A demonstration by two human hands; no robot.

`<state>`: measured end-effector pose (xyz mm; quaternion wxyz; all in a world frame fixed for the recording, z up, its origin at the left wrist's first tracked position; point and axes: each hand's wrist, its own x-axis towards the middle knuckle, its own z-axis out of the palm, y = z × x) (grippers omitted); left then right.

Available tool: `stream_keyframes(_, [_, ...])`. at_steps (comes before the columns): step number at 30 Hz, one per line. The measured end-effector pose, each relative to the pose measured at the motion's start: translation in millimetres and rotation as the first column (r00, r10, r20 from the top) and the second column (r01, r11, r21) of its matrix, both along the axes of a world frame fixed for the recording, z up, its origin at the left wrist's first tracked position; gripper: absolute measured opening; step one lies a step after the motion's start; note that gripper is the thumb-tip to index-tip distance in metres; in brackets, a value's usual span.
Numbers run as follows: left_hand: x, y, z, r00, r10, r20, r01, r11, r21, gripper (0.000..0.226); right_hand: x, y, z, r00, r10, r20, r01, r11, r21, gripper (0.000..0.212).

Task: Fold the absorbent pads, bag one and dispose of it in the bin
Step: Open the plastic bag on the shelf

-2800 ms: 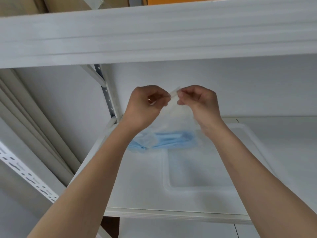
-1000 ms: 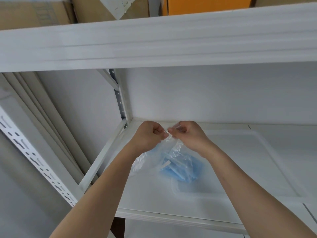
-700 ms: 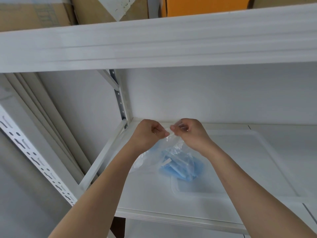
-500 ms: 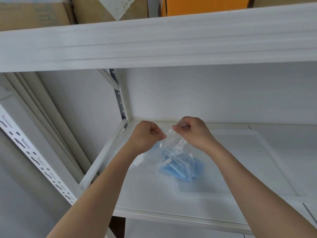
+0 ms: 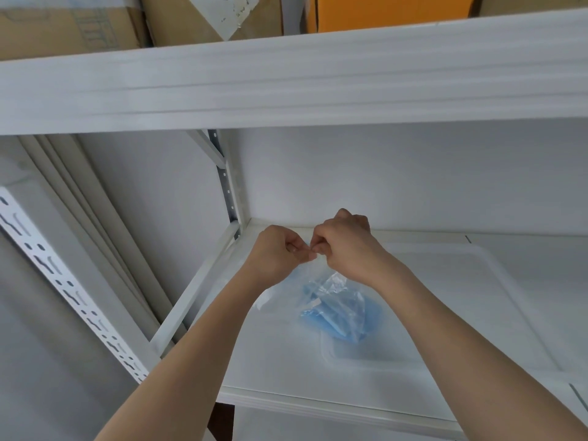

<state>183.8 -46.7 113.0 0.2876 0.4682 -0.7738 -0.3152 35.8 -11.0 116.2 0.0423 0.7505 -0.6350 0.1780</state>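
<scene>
Pad (image 5: 339,316), blue and folded, sits inside a clear plastic bag (image 5: 331,300) that hangs from both hands above the white shelf (image 5: 280,354), its bottom resting on or just over the edge of a shallow white tray (image 5: 477,281); I cannot tell whether it touches. The left hand (image 5: 276,253) has its fingers curled, thumb and forefinger pinching the top edge of the bag. The right hand (image 5: 345,241) is curled the same way and pinches the same edge right beside it, the two sets of fingertips nearly touching.

The step in hand looks like closing the mouth of the bag, so the bagging is nearly done and the trip to the bin is not yet begun. To do it well, both layers of the mouth should be caught together in each pinch, since thin film slips and one layer alone leaves a gap. Keeping the pinches close, as they are, gives control of the strip between them; working outward from the middle toward each corner should seal or twist it evenly. Some trapped air seems to puff the bag, so pressing it out first would make the closure hold. The pad is light and soft, so the bag should hang quietly, but a loose grip could let it drop onto the shelf. No bin is in view.
</scene>
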Motion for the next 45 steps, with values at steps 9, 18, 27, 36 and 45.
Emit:
stream_keyframes(9, [16,-8,0,1.0,0.014,0.003,-0.014,1.0,0.02,0.032,-10,-3,1,0.993,-0.114,-0.035,0.111,0.991,-0.076,0.02])
stream_keyframes(18, [10,-2,1,0.999,0.015,0.028,-0.015,1.0,-0.013,0.018,2,-1,-3,0.999,0.031,-0.014,-0.032,0.997,-0.067,0.016])
stream_keyframes(27, [10,0,2,0.998,0.003,0.065,0.0,0.998,-0.056,0.029,6,4,-3,0.988,0.077,0.133,-0.07,0.996,-0.056,0.009])
stream_keyframes(36, [7,4,6,0.997,-0.002,0.071,0.009,0.995,-0.104,0.019,5,5,1,0.997,0.016,0.072,-0.01,0.996,-0.089,0.015])
stream_keyframes(45, [21,-3,4,0.992,0.043,0.121,-0.034,0.997,-0.07,0.008,-4,1,-7,0.992,0.033,0.118,-0.026,0.998,-0.065,0.014])
